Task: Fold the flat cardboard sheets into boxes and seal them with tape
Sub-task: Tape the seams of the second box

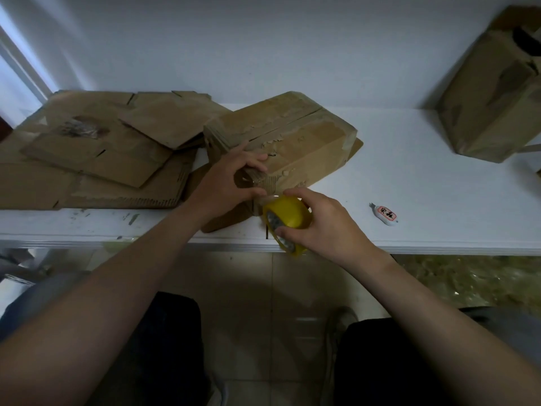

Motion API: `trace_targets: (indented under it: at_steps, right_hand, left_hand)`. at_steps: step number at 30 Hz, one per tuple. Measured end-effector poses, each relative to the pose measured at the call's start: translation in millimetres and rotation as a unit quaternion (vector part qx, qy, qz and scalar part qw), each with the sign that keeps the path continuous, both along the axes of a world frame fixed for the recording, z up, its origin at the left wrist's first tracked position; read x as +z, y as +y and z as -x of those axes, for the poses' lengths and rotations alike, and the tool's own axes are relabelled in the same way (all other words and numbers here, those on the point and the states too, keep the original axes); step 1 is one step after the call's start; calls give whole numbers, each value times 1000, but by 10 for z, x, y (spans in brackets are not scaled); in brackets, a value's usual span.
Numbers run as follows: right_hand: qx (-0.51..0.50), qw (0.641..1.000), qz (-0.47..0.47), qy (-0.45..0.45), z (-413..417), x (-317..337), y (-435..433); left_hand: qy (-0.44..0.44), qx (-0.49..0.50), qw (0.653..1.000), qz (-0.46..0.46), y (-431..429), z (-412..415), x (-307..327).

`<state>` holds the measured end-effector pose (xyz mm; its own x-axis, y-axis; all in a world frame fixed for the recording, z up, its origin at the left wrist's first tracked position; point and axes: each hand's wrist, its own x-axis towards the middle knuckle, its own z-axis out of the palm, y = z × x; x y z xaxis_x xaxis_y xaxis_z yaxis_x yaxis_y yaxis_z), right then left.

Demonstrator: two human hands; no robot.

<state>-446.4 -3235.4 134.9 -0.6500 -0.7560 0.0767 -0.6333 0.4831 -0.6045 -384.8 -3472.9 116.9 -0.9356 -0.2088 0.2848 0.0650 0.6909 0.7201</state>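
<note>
A: Two bare hands over the white desk (424, 183). Left hand (227, 183), its grip pinched on the near corner of the worn brown folded cardboard box (292, 142), mid-desk.

B: Right hand (325, 221)?

A: Grip wrapped round the yellow roll of tape (288, 216), just beside that corner, at the desk's front edge.

B: Sheets?

A: Flat brown cardboard sheets (96, 153) stacked left. Small white cutter (385, 213) lies right. Second brown box (494, 92) far right.

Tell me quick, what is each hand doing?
Left hand: closed, pinching the near corner of the box.
Right hand: closed, holding the yellow tape roll.
</note>
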Motion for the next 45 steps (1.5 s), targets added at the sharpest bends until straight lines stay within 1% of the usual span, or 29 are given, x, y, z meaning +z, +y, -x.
trace_targets:
  at_steps: [1,2,4,5,6,7,8,9,10,11,13,15,17,18,19,20,22,23,24,25,26,29,31,35,36,38,40,42,45]
  right_hand:
    - [-3,1000,6,1,-1,9,16]
    - [-6,1000,10,5,5,19,32]
    - [-10,999,8,33,23,23,62]
    - [-8,998,2,57,28,22,81]
    - [-6,997,-3,83,33,17,96]
    - [-3,995,-5,104,35,14,113]
    - [-1,993,-2,117,38,15,127]
    - [3,992,6,126,46,20,144]
    - [12,991,18,131,48,22,162]
    - [23,990,32,137,46,12,182]
    - [38,986,45,154,45,-41,237]
    - [33,988,39,147,76,-112,306]
    - [-6,988,53,143,175,-140,407]
    - [-39,986,49,157,259,-151,473]
    - [-78,980,24,179,368,-178,554]
    - [-119,973,-28,197,482,-209,645]
    - [-192,945,-163,209,685,-309,833]
    - [-210,931,-217,207,756,-376,917]
    - [-213,923,-250,198,802,-434,988]
    - [-207,923,-261,192,841,-494,1034]
    - [-197,930,-248,186,854,-529,1052]
    - [-181,951,-155,195,856,-601,1019]
    - [-157,957,-140,198,817,-595,957]
    - [-129,971,-95,177,720,-587,840]
    - [-129,976,-73,161,693,-560,806]
    - [-137,986,-1,92,637,-432,708]
    - [-119,989,73,42,586,-234,573]
    - [-54,991,100,74,531,-20,403]
    - [63,980,87,168,475,204,144]
  left_hand:
    - [3,13,1000,-17,25,-26,20]
    - [19,47,998,-44,67,-62,52]
    - [68,170,976,-121,211,-165,143]
    - [62,235,958,-154,312,-235,160]
    - [23,275,942,-194,435,-320,164]
    - [-40,276,927,-252,575,-400,135]
    - [-111,250,904,-329,731,-464,111]
    - [-166,213,871,-410,884,-507,104]
    - [-195,181,840,-473,1015,-517,102]
    - [-201,159,822,-508,1105,-501,90]
    - [-186,149,818,-523,1198,-405,61]
    - [-163,174,805,-543,1240,-319,39]
    - [-146,219,785,-561,1244,-257,-10]
    - [-137,234,777,-568,1236,-240,-33]
    - [-127,243,773,-572,1238,-230,-43]
    - [-120,248,772,-572,1241,-225,-42]
    - [-123,254,774,-566,1254,-223,-39]
    - [-124,256,777,-562,1267,-225,-33]
    - [-122,259,779,-557,1279,-225,-29]
    - [-119,262,780,-556,1287,-218,-29]
    - [-116,264,780,-555,1291,-211,-24]
    - [-109,265,779,-558,1307,-196,-11]
    - [-105,268,777,-560,1323,-193,-14]
    - [-91,262,757,-591,1368,-227,-10]
    - [-90,257,755,-596,1374,-234,-10]
    - [-84,248,752,-606,1374,-246,-13]
    - [-78,245,751,-608,1373,-251,-27]
    - [-75,248,748,-611,1373,-254,-54]
    - [-71,247,736,-627,1370,-270,-60]
